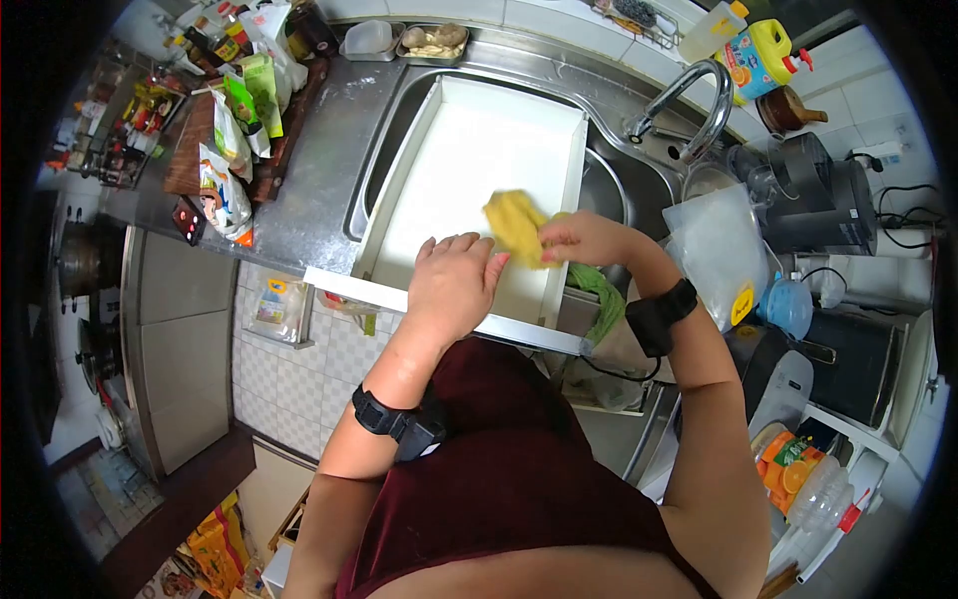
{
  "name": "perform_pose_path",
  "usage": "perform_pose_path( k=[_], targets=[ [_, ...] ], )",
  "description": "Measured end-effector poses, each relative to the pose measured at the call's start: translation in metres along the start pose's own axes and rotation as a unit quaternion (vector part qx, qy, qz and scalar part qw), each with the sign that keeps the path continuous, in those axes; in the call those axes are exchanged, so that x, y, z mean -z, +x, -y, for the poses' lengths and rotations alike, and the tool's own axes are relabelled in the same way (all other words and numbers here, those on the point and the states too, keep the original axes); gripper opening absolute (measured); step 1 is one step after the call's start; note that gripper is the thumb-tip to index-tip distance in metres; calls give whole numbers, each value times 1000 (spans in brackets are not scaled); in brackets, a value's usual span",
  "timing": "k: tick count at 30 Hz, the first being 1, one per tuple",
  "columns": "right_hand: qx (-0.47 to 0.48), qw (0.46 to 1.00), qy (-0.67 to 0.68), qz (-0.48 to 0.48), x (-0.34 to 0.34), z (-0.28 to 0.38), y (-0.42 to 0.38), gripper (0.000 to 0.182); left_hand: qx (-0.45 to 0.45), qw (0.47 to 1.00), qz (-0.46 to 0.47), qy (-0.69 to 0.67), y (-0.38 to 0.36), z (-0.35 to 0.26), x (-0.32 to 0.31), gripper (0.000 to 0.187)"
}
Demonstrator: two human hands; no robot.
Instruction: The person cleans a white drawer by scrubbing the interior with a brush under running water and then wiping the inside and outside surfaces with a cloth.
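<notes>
A white drawer point(464, 125), shaped like a shallow tray, lies across the sink with its long front panel towards me. My left hand point(451, 287) is bent over that front edge, fingers and thumb on the inner side, gripping it. In my right hand point(591, 242) is a bunched yellow cloth point(517, 228), held over the drawer's right part near the front; it looks slightly smeared by motion. Beneath my right wrist, a green cloth point(599, 299) hangs beside the drawer's right front corner. The fingertips of my right hand are partly hidden by the yellow cloth.
A curved faucet point(714, 100) rises behind the sink at the right. Food packets point(228, 190) stand on the steel counter point(314, 165) at left, with small containers point(432, 45) at the back. A yellow detergent bottle point(756, 60) and a dark appliance point(823, 200) are at right.
</notes>
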State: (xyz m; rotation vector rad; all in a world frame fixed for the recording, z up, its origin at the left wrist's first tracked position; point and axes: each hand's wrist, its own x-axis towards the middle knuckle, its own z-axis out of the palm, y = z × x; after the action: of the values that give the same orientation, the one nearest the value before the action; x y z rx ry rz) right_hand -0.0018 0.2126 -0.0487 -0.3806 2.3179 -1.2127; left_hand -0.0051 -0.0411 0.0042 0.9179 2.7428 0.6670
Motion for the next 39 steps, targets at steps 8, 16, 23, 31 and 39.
perform_pose_path(
  k=[8,16,23,31,39],
  targets=[
    [51,982,-169,63,-37,-27,28,39,5,1000,-10,-1,0,-1,-2,34],
    [128,909,-163,360,-95,-26,54,42,15,1000,-7,-4,1,-2,0,32],
    [101,920,-135,355,-75,-20,61,42,19,1000,5,-2,1,-2,0,31],
    [-8,977,-183,111,-7,-112,127,42,10,1000,-16,0,1,-1,-1,30],
    [47,957,-121,258,-64,-54,100,42,5,999,-25,-41,2,-1,2,30]
  ],
)
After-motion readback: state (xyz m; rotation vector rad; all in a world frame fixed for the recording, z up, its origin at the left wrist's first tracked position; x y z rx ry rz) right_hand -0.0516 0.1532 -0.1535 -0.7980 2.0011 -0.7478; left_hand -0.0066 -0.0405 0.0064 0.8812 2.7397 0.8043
